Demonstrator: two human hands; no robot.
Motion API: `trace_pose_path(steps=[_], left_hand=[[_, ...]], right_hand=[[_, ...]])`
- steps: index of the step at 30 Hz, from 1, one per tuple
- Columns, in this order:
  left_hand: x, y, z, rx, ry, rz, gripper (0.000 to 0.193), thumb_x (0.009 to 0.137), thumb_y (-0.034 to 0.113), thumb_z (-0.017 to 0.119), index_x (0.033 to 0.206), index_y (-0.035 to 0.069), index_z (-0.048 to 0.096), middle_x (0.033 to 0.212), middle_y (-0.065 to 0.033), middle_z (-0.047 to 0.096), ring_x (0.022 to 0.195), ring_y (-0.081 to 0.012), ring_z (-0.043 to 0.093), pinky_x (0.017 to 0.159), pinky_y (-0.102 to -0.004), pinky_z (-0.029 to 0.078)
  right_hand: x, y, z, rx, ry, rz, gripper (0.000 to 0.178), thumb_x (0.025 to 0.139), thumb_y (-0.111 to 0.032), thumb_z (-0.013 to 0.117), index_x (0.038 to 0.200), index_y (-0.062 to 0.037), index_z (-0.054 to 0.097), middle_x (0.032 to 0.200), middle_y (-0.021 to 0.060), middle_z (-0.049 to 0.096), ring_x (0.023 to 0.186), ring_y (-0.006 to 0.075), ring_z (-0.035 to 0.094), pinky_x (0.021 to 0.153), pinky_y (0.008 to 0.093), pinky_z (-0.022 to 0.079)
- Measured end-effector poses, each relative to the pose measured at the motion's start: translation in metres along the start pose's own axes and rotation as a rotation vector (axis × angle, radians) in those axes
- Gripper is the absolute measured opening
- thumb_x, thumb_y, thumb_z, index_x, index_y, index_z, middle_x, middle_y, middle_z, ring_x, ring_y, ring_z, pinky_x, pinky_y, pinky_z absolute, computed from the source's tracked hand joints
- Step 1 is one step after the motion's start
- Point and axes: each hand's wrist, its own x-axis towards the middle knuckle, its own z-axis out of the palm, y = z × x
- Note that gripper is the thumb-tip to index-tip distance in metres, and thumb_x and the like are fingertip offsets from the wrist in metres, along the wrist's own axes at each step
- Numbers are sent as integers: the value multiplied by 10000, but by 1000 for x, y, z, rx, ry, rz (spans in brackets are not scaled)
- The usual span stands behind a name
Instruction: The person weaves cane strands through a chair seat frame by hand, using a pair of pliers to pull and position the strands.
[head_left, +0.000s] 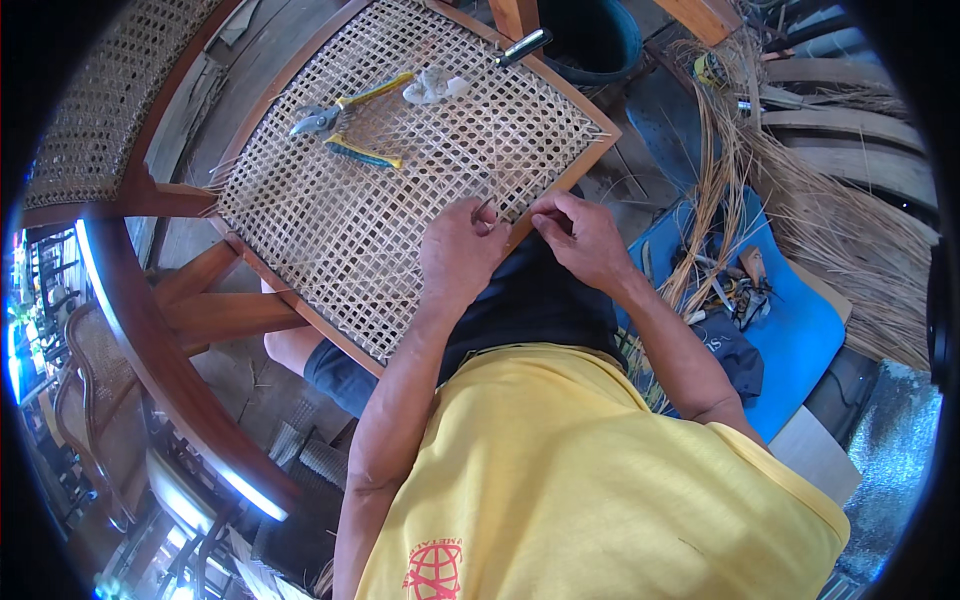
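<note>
A chair seat of woven cane [330,235] in a wooden frame [572,178] lies in front of me. My left hand [462,250] rests over its near edge, fingers closed on a thin, dark, pointed tool [484,208], whose exact kind I cannot make out. Just to the right, my right hand [585,238] is pinched closed at the frame's near right edge; whatever it grips is too small to name. Farther up the weave lie pliers [318,121] with yellow and blue handles, spread apart. Beside them is a crumpled whitish lump [436,86].
A dark marker-like stick [524,47] lies across the seat's far edge, near a dark green bucket [610,45]. On the right, a blue plastic chair [800,335] bears loose cane strands [712,225] and small tools. A curved wooden chair part [150,340] stands at left.
</note>
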Motion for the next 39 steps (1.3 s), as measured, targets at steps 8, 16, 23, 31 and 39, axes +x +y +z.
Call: trace_pose_path(steps=[8, 16, 23, 31, 39], left_hand=[[-38, -21, -30, 344, 81, 119, 174, 897, 183, 729, 982, 31, 725, 985, -148, 610, 851, -348, 665, 746, -453, 526], [-30, -25, -28, 351, 47, 122, 183, 923, 199, 701, 922, 17, 683, 915, -174, 627, 842, -377, 656, 739, -464, 525], [-12, -41, -31, 146, 28, 178, 159, 922, 169, 670, 930, 10, 669, 889, -180, 649, 836, -389, 664, 745, -483, 524], [-10, -45, -29, 101, 76, 173, 211, 899, 210, 704, 841, 12, 660, 862, -177, 657, 841, -387, 663, 754, -477, 525], [-12, -15, -31, 261, 49, 5, 350, 817, 354, 799, 839, 26, 679, 865, -162, 675, 868, -360, 688, 771, -469, 538]], right_hand=[[31, -11, -8, -87, -141, -136, 107, 906, -114, 665, 959, -21, 666, 844, 179, 675, 794, 364, 666, 719, 425, 516], [67, -26, -7, -297, -494, -56, 223, 857, -211, 761, 943, -16, 693, 806, 145, 708, 767, 297, 691, 726, 407, 511], [73, -29, -3, -376, -551, -69, 219, 842, -222, 766, 899, -27, 682, 795, 139, 707, 755, 310, 687, 723, 418, 510], [56, -25, 15, -635, -470, -267, 128, 857, -137, 652, 932, -38, 620, 871, 161, 673, 884, 389, 673, 770, 514, 513], [63, -37, 13, -596, -591, -267, 130, 858, -133, 634, 926, -22, 625, 880, 194, 673, 898, 405, 669, 800, 536, 511]])
